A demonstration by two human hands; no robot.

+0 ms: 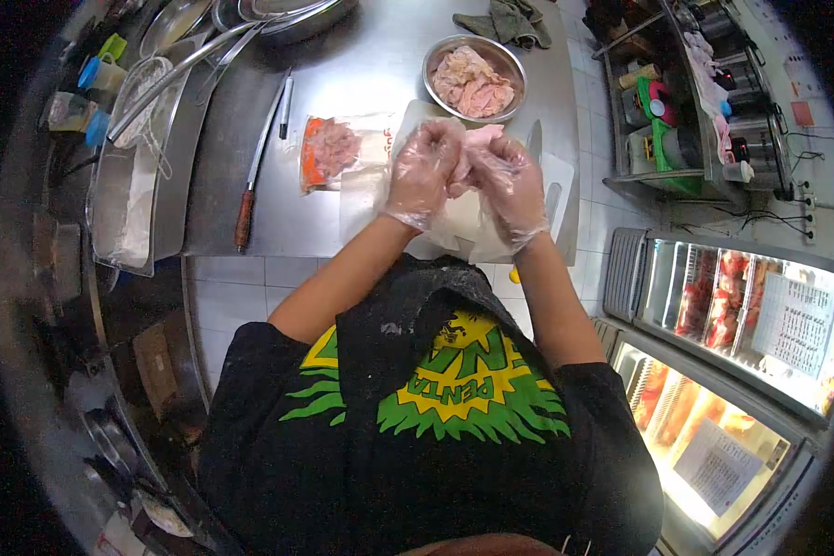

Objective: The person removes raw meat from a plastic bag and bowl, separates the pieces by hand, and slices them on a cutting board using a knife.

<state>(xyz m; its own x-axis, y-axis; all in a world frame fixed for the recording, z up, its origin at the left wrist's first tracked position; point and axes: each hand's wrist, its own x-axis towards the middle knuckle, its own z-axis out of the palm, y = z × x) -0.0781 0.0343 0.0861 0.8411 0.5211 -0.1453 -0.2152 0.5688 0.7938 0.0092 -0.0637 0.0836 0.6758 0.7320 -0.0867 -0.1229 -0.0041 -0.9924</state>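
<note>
Both hands gloved in thin clear plastic, working up close to each other over the steel table (222, 176). Left hand (426, 167): fingers curled in, pinching one end of a pale pink piece (477, 139) of raw meat. Right hand (514, 185): bent likewise, gripping the other side of it. The piece is held up between the two sets of fingertips, above a white board (561, 167) (its near part is largely hidden by hands and forearms). A knife (536, 139) lies at the board's right side, just beside the right hand. Beyond the hands, a round steel bowl (520, 80) holds a heap of similar meat (473, 82), skin-like folds showing. Left of the left hand, an orange-and-white packet (312, 172) lies flat, small pink chunks (334, 148) on it. Farther left, a long rod (261, 144) with a wooden handle lies on the table, and near its far end a slim pen-like object (286, 107). At the left edge, a deep steel tray (99, 208) with whitish stuff in its near part; a wire strainer (148, 102) rests across its far end. A dark cloth (505, 26) lies crumpled beyond the bowl. On the right, a lit fridge (612, 273) with glass doors, papers on them.
</note>
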